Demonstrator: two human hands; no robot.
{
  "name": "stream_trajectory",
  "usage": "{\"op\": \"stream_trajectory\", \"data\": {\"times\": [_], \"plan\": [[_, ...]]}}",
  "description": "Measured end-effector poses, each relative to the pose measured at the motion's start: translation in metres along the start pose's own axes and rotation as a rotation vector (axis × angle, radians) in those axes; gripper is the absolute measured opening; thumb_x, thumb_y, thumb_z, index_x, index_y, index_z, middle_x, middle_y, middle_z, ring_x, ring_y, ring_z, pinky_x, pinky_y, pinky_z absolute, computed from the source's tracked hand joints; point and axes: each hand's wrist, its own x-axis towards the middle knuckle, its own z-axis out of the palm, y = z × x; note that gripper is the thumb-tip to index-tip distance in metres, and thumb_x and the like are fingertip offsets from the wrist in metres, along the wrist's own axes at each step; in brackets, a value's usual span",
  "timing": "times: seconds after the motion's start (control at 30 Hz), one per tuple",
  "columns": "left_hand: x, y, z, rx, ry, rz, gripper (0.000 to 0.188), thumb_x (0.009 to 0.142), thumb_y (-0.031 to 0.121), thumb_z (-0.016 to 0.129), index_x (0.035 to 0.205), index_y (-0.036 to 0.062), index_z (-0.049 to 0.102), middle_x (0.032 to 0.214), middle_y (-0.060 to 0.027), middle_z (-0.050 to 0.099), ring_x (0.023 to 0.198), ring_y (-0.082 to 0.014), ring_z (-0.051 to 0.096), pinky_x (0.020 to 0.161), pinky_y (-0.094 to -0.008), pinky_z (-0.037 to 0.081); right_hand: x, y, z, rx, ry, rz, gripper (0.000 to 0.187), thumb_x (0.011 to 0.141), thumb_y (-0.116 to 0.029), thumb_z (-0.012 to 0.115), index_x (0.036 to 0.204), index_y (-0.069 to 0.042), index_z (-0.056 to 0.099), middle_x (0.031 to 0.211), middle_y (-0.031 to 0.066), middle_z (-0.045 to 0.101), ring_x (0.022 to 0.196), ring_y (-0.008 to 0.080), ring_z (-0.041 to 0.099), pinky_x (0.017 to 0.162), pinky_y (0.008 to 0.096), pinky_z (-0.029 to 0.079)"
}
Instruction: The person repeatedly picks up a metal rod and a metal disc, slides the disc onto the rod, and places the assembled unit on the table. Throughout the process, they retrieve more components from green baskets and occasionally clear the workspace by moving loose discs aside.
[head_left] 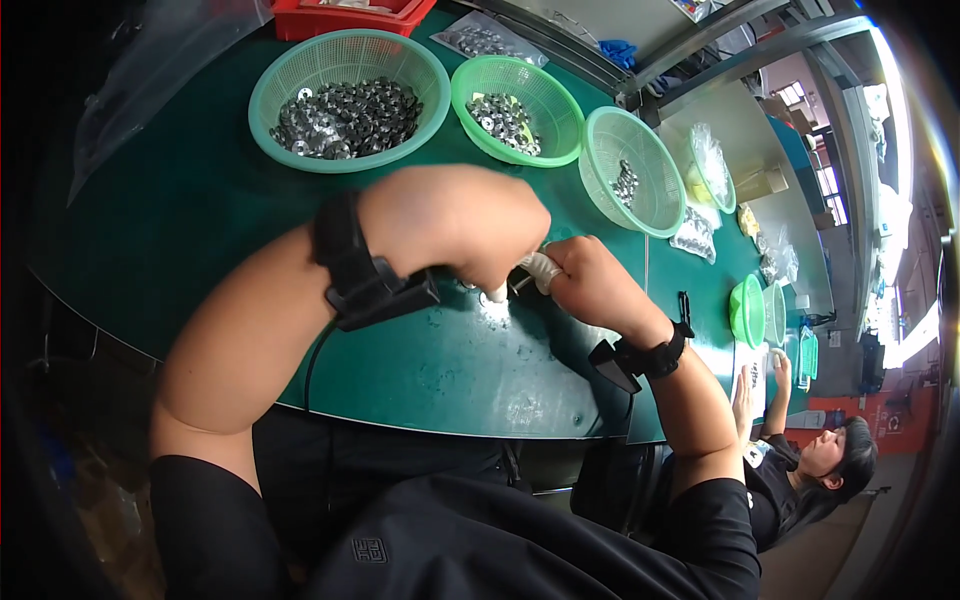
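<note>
Closely paired: two hands meet over a small dark piece

The left hand [455, 215] reaches in from the left and the right hand [605, 285] from the right, meeting over the middle of the green surface [420, 375]. The small dark piece [517, 281] shows between them. The right fingers [541, 268], pale-covered, curl in beside it; the left ones are mostly hidden. I cannot tell which of them pinch it. To work it well, I'd judge, steady the piece with one hand, keep the grip light, and stay low over the surface so a slip costs little.

At the far left, a wide green basket [290, 80] holds a big heap of metal parts [350, 115]. Right of it, a brighter green basket [548, 95] holds fewer; the paler basket [655, 185] farther right, only a small cluster. Behind the brighter one lies a clear bag [490, 40] of parts.
</note>
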Motion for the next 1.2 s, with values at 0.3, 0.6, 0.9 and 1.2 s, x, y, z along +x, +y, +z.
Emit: {"op": "stream_trajectory", "data": {"times": [0.3,0.6,0.9,1.2], "plan": [[0.017,0.003,0.022,0.049,0.162,0.087,0.013,0.074,0.013,0.078,0.075,0.0016,0.071,0.068,-0.0164,0.064,0.065,-0.0353,0.064,0.059,-0.0444,0.051,-0.002,0.012,0.003,0.231,-0.038,-0.004,0.019,0.085,-0.009,0.057,0.075,0.005,0.063,0.064,0.0188,0.062,0.054,0.0273,0.054,0.055,0.0405,0.043],[0.033,0.001,0.030,-0.070,0.725,0.217,0.017,0.078,0.017,0.080,0.086,0.0040,0.072,0.073,-0.0113,0.064,0.068,-0.0331,0.063,0.061,-0.0427,0.050,-0.016,0.048,0.001,1.216,0.046,0.032,0.042,0.108,-0.041,0.046,0.092,-0.005,0.061,0.064,-0.0018,0.052,0.046,0.0072,0.039,0.041,0.0233,0.030],[0.041,0.009,0.042,-0.200,0.781,0.177,0.021,0.077,0.009,0.080,0.096,0.0019,0.073,0.074,-0.0110,0.063,0.059,-0.0266,0.060,0.053,-0.0370,0.047,-0.019,0.038,0.010,0.998,0.195,-0.079,0.046,0.110,-0.040,0.043,0.077,-0.009,0.053,0.058,-0.0006,0.053,0.048,0.0054,0.041,0.045,0.0233,0.031],[0.035,0.014,0.023,-1.001,0.331,-0.129,0.032,0.099,0.022,0.063,0.120,-0.0023,0.063,0.094,-0.0118,0.070,0.071,-0.0142,0.066,0.060,-0.0290,0.051,-0.033,0.025,-0.021,0.161,0.585,-0.281,0.042,0.103,-0.021,0.059,0.069,0.003,0.056,0.057,0.0129,0.046,0.047,0.0248,0.038,0.048,0.0384,0.035]]}}
